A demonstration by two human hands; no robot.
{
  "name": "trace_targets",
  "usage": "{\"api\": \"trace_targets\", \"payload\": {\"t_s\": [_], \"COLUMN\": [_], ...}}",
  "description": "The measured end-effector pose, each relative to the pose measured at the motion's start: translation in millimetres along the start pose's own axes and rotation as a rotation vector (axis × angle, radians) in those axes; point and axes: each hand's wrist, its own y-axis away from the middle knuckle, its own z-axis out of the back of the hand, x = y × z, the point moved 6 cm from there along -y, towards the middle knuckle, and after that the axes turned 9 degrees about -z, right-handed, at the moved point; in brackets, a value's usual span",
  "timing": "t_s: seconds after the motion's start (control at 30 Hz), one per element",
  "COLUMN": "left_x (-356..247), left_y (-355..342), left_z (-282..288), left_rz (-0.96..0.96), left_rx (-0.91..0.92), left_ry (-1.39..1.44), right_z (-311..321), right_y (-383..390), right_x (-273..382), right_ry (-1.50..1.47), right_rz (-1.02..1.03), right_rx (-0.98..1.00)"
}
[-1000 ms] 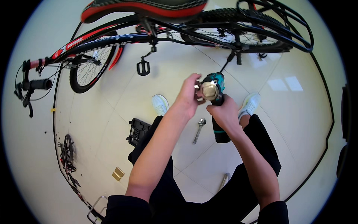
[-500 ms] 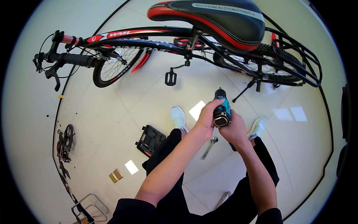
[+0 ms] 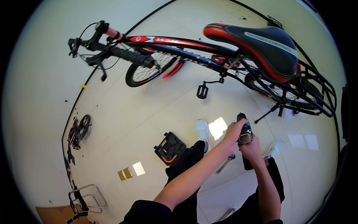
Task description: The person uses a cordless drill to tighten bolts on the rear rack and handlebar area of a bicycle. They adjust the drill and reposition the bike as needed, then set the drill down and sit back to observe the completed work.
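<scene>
Both my hands are on a teal-and-black cordless drill (image 3: 245, 135), its chuck facing away from me. My left hand (image 3: 234, 132) closes around the drill's body from the left. My right hand (image 3: 251, 149) wraps the grip, and the black battery end (image 3: 247, 163) shows below it. Beyond the drill stands a black-and-red bicycle (image 3: 194, 46), apart from the tool, with its saddle (image 3: 257, 48) at the right and its pedal (image 3: 202, 91) toward me. On the floor below my left wrist lies an adjustable wrench (image 3: 224, 165), partly covered.
An open black tool case (image 3: 170, 148) lies left of my left leg. Further left are two small gold-coloured blocks (image 3: 125, 173) and a metal-framed chair (image 3: 87, 198). The bicycle's kickstand (image 3: 265, 115) reaches the floor near the drill. A second bicycle (image 3: 79, 130) appears at the far left.
The view has shifted, so the bicycle, floor items and my hands all sit further right, most of them lower. Both hands keep their hold on the drill.
</scene>
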Motion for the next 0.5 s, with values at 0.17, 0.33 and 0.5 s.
{"api": "trace_targets", "payload": {"t_s": [0.17, 0.33, 0.5], "left_x": [-1.5, -4.2, 3.2], "left_y": [4.8, 7.2, 1.7], "left_z": [5.3, 2.7, 3.0], "left_rz": [0.034, 0.008, 0.012], "left_rx": [-0.055, -0.044, -0.047], "left_ry": [0.004, 0.022, 0.028], "right_z": [-8.6, -6.4, -5.1], "right_y": [1.0, -0.1, 1.7], "right_x": [0.8, 1.9, 3.4], "right_ry": [0.033, 0.055, 0.029], "right_rz": [-0.021, -0.018, -0.024], "right_rx": [0.055, 0.039, 0.044]}}
